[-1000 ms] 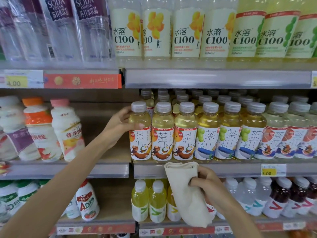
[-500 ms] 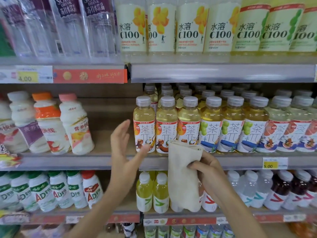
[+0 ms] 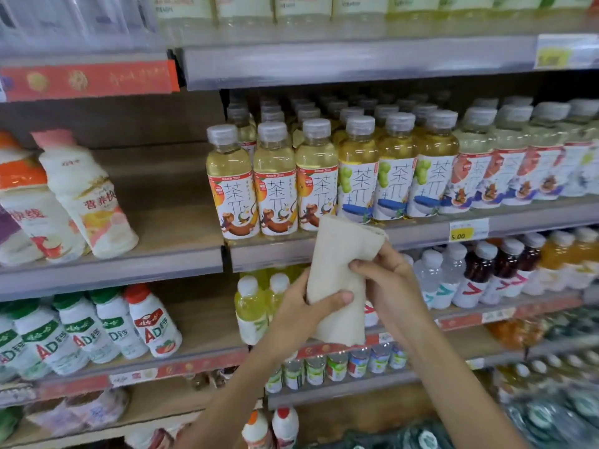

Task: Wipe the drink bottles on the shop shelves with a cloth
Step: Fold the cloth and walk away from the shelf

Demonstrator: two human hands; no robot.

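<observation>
Middle shelf [image 3: 269,257], left end: white milk-drink bottles [image 3: 87,196], leaning, no hand near them.

Shelf below, left: AD bottles [image 3: 152,322] in a row, likewise unattended.

Middle shelf, centre to right edge: tea bottles [image 3: 275,183], capped, upright, several rows deep, labels forward.

Before that shelf's front lip: left hand [image 3: 301,312], its grip wrapped round the lower half of the cloth [image 3: 340,280], thumb across the front. The cloth is beige, folded into a long pad, and stands upright between the two hands. Its top corner overlaps the foot of the third tea bottle from the left; whether it touches, I cannot tell. Right hand [image 3: 385,280]: grip pinching the cloth's right edge at mid-height.

Right of the hands: yellow price tag [image 3: 466,230] on the lip; clear bottles [image 3: 453,280] on the shelf beneath.

Progress, as judged: both hands are taken up with the cloth, apparently readying it, and no wiping stroke is in hand. Which bottles are done cannot be read from their surfaces. With this much stock across the shelves, plenty looks left.
</observation>
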